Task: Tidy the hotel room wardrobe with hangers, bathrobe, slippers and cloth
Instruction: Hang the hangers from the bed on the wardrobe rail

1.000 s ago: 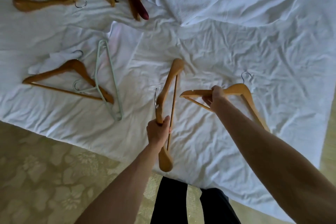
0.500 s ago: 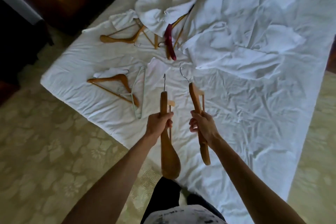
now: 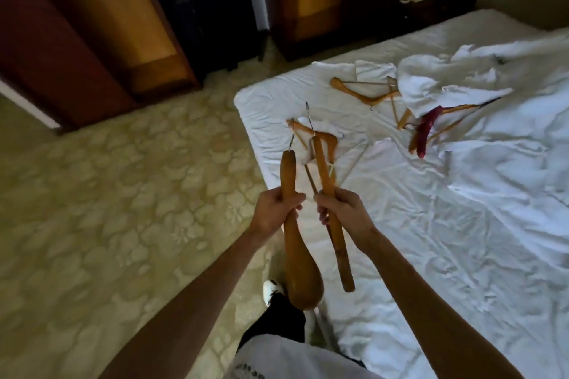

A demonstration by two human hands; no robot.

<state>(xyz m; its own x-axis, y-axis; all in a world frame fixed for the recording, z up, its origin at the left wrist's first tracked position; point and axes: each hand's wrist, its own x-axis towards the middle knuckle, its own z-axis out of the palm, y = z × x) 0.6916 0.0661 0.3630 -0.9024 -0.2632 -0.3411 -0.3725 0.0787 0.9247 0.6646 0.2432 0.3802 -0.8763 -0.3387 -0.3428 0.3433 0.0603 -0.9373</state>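
Each hand was clamped on one wooden hanger, apparently for carrying from the bed [image 3: 400,240] toward the wardrobe [image 3: 101,18]: the left hand [image 3: 277,212] gripped the broad-shouldered hanger [image 3: 297,255], the right hand [image 3: 343,212] the slimmer hanger [image 3: 331,200]. Both were held edge-on above the bed's corner, long axes running away from the person, wire hooks pointing forward. Other hangers [image 3: 360,92] lay on the sheet beside a white bathrobe [image 3: 446,83].

head view, forward and down, close above both hands [image 3: 311,209], bed [image 3: 431,224] beyond
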